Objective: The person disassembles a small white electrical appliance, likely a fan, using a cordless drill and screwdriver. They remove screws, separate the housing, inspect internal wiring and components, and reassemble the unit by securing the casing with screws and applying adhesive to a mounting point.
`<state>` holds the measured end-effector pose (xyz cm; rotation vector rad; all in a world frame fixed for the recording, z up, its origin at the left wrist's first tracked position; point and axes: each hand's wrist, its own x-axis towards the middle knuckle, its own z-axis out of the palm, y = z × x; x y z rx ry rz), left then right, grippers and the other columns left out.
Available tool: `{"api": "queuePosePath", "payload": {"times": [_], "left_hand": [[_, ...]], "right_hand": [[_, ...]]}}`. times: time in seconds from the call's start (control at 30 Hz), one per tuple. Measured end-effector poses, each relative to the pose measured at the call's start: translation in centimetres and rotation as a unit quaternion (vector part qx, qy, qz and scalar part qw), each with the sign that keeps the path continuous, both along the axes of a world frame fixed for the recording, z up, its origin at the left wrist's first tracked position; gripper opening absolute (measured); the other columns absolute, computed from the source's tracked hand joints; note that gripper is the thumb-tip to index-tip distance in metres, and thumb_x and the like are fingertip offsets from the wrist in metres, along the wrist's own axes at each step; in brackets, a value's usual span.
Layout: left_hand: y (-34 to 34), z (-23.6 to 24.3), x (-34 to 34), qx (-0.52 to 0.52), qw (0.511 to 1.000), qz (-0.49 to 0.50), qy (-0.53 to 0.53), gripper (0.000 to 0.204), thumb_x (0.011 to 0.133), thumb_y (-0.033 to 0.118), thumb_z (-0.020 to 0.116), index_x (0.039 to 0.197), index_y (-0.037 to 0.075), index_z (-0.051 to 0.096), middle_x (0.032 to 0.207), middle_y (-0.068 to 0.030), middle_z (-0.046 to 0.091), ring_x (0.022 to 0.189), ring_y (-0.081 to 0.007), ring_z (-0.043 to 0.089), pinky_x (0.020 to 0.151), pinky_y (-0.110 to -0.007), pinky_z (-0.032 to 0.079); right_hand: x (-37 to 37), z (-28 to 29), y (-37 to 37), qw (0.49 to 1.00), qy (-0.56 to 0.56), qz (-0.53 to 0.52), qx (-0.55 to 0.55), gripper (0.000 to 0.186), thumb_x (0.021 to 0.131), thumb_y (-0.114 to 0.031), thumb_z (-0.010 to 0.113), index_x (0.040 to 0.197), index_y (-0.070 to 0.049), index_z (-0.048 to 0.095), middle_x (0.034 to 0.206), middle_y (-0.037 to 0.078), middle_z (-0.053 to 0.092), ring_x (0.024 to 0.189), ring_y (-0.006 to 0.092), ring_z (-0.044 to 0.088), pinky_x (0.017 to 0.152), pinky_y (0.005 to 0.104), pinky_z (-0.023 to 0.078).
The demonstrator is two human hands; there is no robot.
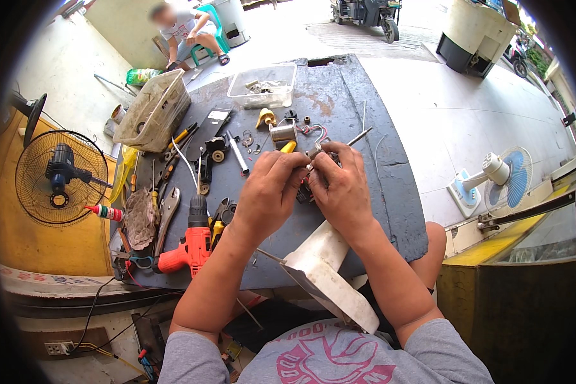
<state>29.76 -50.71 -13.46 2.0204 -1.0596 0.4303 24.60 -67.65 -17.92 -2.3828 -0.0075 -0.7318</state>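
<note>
My left hand (272,192) and my right hand (342,195) meet above the middle of the table. Both are closed, thumbs and fingertips pinched round a small part that they mostly hide. A thin dark metal shaft (361,136) sticks out beyond my right fingers. Just past the hands lie a silvery cylinder (283,132), a yellow piece (266,118) and red and green wires (315,131). Below my right hand, a dirty white plastic fan stand (326,256) leans from the table edge toward my lap. A red-orange power drill (192,248) rests left of my left forearm.
On the grey table (390,211) stand a clear tub (262,96) of small parts and a grimy plastic bin (152,112). Several hand tools lie at left, near a black fan (61,168). A white-and-blue fan (496,169) stands on the floor at right. A person (185,32) sits beyond.
</note>
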Motion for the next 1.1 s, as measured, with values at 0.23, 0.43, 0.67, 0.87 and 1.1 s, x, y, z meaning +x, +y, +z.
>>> {"api": "queuePosePath", "payload": {"times": [0.23,0.43,0.67,0.87,1.1], "left_hand": [[0.1,-0.2,-0.2,-0.017,0.998,-0.020,0.053,0.023,0.097,0.004,0.075,0.118,0.003,0.065,0.105,-0.0149,0.070,0.097,-0.0381,0.066,0.088,-0.046,0.053],[-0.1,0.0,0.1,0.033,0.999,-0.017,-0.033,0.022,0.095,-0.001,0.075,0.115,0.002,0.067,0.104,-0.0146,0.072,0.097,-0.0375,0.069,0.087,-0.045,0.055],[-0.3,-0.9,0.5,0.041,0.999,-0.009,-0.013,0.024,0.093,-0.001,0.076,0.116,0.005,0.069,0.105,-0.0129,0.072,0.100,-0.0362,0.068,0.089,-0.046,0.054],[-0.3,-0.8,0.8,0.034,0.998,0.029,-0.041,0.023,0.089,0.002,0.077,0.110,0.011,0.078,0.102,-0.0086,0.073,0.099,-0.0321,0.068,0.089,-0.044,0.056],[-0.2,-0.7,1.6,0.039,0.997,0.037,-0.057,0.022,0.086,0.005,0.080,0.107,0.012,0.082,0.103,-0.0060,0.075,0.099,-0.0283,0.069,0.087,-0.042,0.057]], "right_hand": [[0.0,0.1,0.1,1.000,0.013,-0.008,-0.003,0.021,0.098,-0.025,0.073,0.116,-0.014,0.075,0.136,0.012,0.063,0.134,0.0381,0.056,0.102,0.0568,0.051],[0.0,0.2,0.1,1.000,0.014,-0.007,-0.014,0.021,0.097,-0.024,0.073,0.116,-0.014,0.075,0.137,0.011,0.063,0.134,0.0378,0.055,0.102,0.0568,0.050],[-0.1,0.0,0.1,1.000,0.016,-0.004,-0.002,0.022,0.095,-0.021,0.075,0.115,-0.014,0.075,0.137,0.010,0.063,0.135,0.0373,0.054,0.105,0.0564,0.048],[0.0,0.4,-0.1,0.999,0.021,0.012,0.023,0.022,0.094,-0.019,0.074,0.115,-0.012,0.074,0.138,0.011,0.062,0.132,0.0378,0.055,0.105,0.0560,0.048],[-0.1,0.4,-0.2,0.998,-0.008,0.011,0.069,0.023,0.094,-0.017,0.075,0.115,-0.011,0.070,0.139,0.013,0.061,0.131,0.0399,0.056,0.108,0.0551,0.046]]}}
